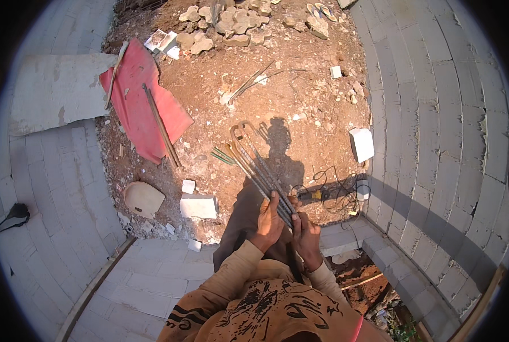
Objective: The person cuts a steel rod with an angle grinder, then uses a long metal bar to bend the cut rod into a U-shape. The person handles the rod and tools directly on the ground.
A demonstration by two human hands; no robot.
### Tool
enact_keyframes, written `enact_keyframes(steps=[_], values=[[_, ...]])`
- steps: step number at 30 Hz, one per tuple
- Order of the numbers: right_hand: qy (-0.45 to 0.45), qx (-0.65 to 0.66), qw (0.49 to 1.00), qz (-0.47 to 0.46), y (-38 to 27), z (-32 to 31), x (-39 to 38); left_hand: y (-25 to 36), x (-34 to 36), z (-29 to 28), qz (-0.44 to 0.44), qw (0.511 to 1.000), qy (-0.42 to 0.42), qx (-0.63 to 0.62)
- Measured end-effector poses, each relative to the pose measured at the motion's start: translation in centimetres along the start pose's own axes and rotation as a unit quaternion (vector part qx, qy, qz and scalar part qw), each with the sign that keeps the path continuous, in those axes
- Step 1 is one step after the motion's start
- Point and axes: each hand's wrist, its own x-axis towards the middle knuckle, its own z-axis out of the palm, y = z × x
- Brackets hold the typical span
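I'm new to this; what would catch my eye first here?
Probably the bright red sheet on the dirt at upper left, with a long pole lying across it. Near the center, the hooked metal bars stand out, held in the person's left grip and right grip. Just beyond them, a dark shadow falls on the sunlit ground.

Spreads ahead of the left hand (pixel 268 221) and right hand (pixel 307 239) as rough reddish ground (pixel 200 102). Bears a long white block (pixel 198 207) to the left hand's left and a cream, rounded pan (pixel 143 198) farther left. Carries a red sheet (pixel 140 102) farther ahead on that side. Holds a yellow-and-dark tool (pixel 316 195) near the right hand, a second white block (pixel 361 145) beyond, rightward, and, well ahead of either hand, a heap of pavers (pixel 240 21).
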Motion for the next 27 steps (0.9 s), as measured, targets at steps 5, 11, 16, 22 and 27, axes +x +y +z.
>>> enact_keyframes(steps=[5,11,16,22,27], values=[[0.107,0.085,0.99,0.042,-4.7,-4.7,12.5,9.9,8.0,10.3,0.102,0.992,-0.019,0.071],[0.197,0.045,0.978,0.057,-5.1,-12.5,27.6,29.0,18.0,21.1,0.3,0.935,-0.073,0.173],[0.172,0.059,0.976,0.118,0.2,-8.2,41.0,45.1,32.9,25.0,0.439,0.834,-0.073,0.325],[0.176,0.123,0.969,0.12,12.6,12.3,54.3,52.5,58.9,14.4,0.353,0.619,0.049,0.7],[0.105,0.113,0.973,0.171,23.5,31.9,60.8,48.4,78.2,-4.4,0.237,0.391,0.058,0.888]])
